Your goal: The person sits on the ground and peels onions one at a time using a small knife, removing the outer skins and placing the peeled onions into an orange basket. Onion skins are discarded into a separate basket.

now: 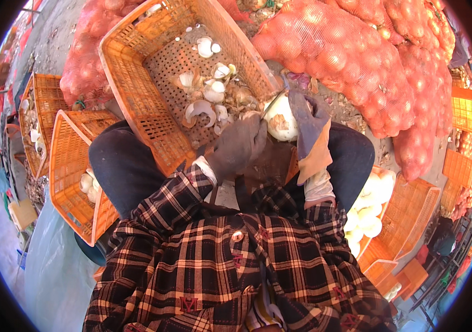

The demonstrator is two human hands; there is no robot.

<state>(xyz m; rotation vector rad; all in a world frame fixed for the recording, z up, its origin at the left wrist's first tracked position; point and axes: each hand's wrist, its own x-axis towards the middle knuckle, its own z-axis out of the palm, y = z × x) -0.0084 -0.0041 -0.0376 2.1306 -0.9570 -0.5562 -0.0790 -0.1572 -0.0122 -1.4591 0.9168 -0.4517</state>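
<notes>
A large peeled white onion (281,120) with a brown patch is between my two gloved hands, beside the near right corner of an orange plastic crate (136,79). My left hand (240,139), in a dark dirty glove, has its fingers curled against the onion's left side. My right hand (312,118), in a worn purple and tan glove, is curled at the onion's right side. A thin knife blade (275,101) slants across the onion's top and appears to come from my right hand; its handle is hidden. Onion skins and scraps (215,89) lie on the crate's perforated floor.
Red mesh sacks of onions (335,62) lie ahead and to the right, another sack (88,54) to the left. A crate of peeled onions (366,216) stands by my right knee. Smaller orange crates (74,166) stand on the left. Clear plastic sheeting (55,257) hangs at lower left.
</notes>
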